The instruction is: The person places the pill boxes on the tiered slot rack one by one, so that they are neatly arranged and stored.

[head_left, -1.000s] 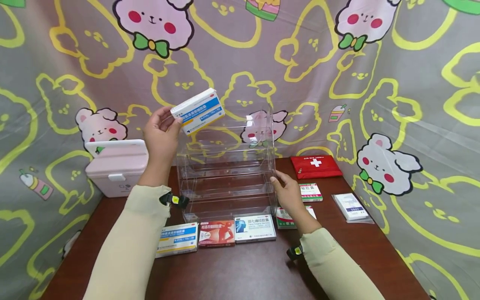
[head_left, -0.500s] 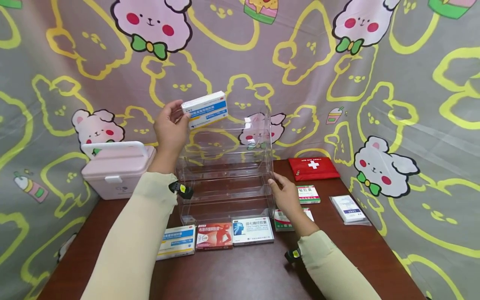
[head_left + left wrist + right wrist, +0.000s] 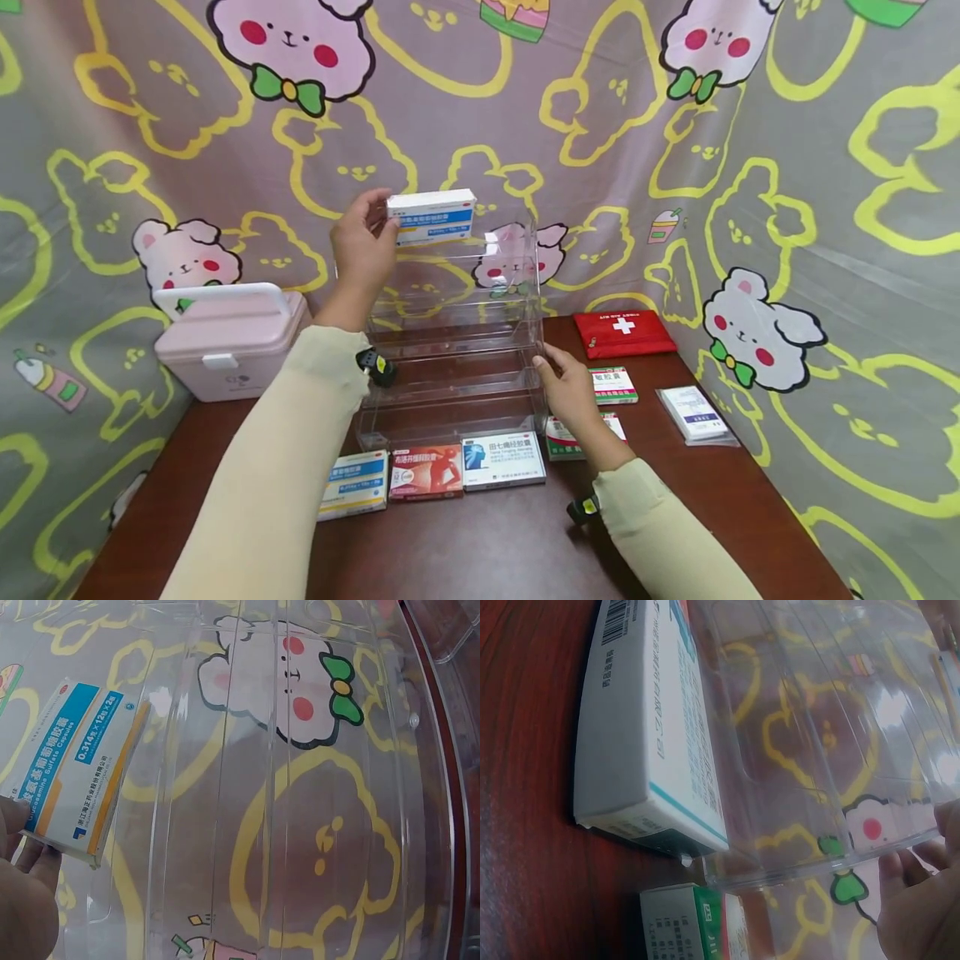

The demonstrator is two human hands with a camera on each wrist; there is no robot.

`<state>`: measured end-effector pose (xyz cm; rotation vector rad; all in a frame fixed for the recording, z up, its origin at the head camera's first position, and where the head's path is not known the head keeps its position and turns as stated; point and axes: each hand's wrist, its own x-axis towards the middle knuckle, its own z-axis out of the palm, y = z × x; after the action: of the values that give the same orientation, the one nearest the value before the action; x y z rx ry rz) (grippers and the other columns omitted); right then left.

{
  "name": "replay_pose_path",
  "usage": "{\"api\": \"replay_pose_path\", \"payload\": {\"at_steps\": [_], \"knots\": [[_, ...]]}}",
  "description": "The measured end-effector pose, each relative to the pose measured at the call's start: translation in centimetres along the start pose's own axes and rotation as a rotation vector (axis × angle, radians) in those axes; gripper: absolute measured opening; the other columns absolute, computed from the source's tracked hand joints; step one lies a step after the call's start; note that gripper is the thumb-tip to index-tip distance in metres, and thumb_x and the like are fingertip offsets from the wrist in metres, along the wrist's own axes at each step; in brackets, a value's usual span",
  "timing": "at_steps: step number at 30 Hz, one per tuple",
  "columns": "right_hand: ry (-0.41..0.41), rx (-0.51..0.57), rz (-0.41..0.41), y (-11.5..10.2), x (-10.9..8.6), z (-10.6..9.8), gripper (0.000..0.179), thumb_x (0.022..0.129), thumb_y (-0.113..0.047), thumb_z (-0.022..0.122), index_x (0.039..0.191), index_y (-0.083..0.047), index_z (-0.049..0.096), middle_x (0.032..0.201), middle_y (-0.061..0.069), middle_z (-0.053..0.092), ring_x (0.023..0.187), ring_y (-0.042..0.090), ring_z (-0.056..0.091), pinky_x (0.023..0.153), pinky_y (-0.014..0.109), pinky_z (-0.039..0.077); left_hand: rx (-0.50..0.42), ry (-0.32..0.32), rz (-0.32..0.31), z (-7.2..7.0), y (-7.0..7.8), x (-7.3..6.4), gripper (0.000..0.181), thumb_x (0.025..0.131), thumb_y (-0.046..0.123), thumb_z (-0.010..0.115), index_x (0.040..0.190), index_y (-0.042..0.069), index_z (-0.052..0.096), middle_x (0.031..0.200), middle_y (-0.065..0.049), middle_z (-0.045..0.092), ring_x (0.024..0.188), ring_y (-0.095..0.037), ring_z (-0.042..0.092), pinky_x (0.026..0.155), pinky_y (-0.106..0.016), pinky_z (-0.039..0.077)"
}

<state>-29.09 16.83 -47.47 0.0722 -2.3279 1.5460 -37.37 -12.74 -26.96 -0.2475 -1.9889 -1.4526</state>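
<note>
My left hand (image 3: 377, 227) pinches the left end of a white and blue medicine box (image 3: 432, 215), held level just above the top tier of a clear acrylic tiered rack (image 3: 457, 333). In the left wrist view the box (image 3: 75, 769) sits beside the rack's curved top wall (image 3: 300, 787), with my fingers (image 3: 22, 900) under it. My right hand (image 3: 553, 377) holds the rack's right side wall low down, thumb at the front edge. Seen from the right wrist, its fingers (image 3: 922, 900) lie against the clear wall (image 3: 817, 750).
In front of the rack lie a blue-white box (image 3: 356, 483), a red box (image 3: 426, 472) and a white box (image 3: 502, 460). Two green-white boxes (image 3: 613, 385), a red first-aid pouch (image 3: 622, 332) and a white packet (image 3: 693, 412) lie at the right. A pink case (image 3: 228, 337) stands at the left.
My left hand has carried the box to the right and turned it level over the rack's top. The right hand has stayed on the rack's side.
</note>
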Motion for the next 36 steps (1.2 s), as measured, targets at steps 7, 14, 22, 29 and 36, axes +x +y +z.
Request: {"api": "replay_pose_path", "payload": {"at_steps": [7, 14, 22, 29, 36], "knots": [[-0.010, -0.008, 0.017, 0.1, -0.6, 0.3, 0.041, 0.107, -0.020, 0.071, 0.146, -0.005, 0.070, 0.144, 0.017, 0.072, 0.130, 0.031, 0.069, 0.106, 0.051, 0.058, 0.004, -0.028, -0.027, 1.4, -0.6, -0.4, 0.038, 0.105, -0.005, 0.065, 0.142, 0.001, 0.067, 0.136, -0.019, 0.075, 0.129, -0.027, 0.071, 0.112, -0.035, 0.058], [-0.009, -0.021, -0.004, 0.2, -0.6, 0.3, 0.042, 0.108, -0.021, 0.071, 0.146, -0.004, 0.070, 0.142, 0.018, 0.072, 0.126, 0.031, 0.070, 0.103, 0.051, 0.060, -0.003, -0.089, -0.040, 2.5, -0.6, -0.4, 0.038, 0.106, -0.004, 0.062, 0.144, 0.000, 0.065, 0.145, -0.018, 0.071, 0.136, -0.027, 0.068, 0.114, -0.037, 0.057], [-0.009, -0.022, -0.006, 0.2, -0.5, 0.2, 0.042, 0.108, -0.022, 0.071, 0.145, -0.004, 0.070, 0.142, 0.018, 0.073, 0.128, 0.033, 0.070, 0.104, 0.053, 0.060, -0.025, -0.108, -0.052, 3.3, -1.0, -0.2, 0.034, 0.109, 0.003, 0.061, 0.142, -0.001, 0.067, 0.141, -0.019, 0.072, 0.133, -0.029, 0.069, 0.113, -0.037, 0.057], [0.000, -0.025, -0.008, 0.0, -0.2, -0.1, 0.042, 0.107, -0.021, 0.072, 0.146, -0.004, 0.070, 0.144, 0.018, 0.071, 0.133, 0.033, 0.068, 0.111, 0.054, 0.057, -0.065, -0.127, -0.114, 4.3, -0.9, 0.1, 0.036, 0.109, 0.005, 0.062, 0.145, 0.001, 0.066, 0.145, -0.017, 0.070, 0.137, -0.027, 0.066, 0.117, -0.031, 0.053], [0.005, -0.008, 0.002, -0.2, 0.1, -0.1, 0.042, 0.107, -0.021, 0.072, 0.146, -0.005, 0.070, 0.144, 0.017, 0.072, 0.130, 0.032, 0.069, 0.108, 0.052, 0.058, -0.070, -0.131, -0.135, 5.4, -0.3, 0.5, 0.035, 0.109, 0.002, 0.061, 0.143, -0.001, 0.067, 0.144, -0.019, 0.071, 0.135, -0.028, 0.067, 0.115, -0.030, 0.054]]}}
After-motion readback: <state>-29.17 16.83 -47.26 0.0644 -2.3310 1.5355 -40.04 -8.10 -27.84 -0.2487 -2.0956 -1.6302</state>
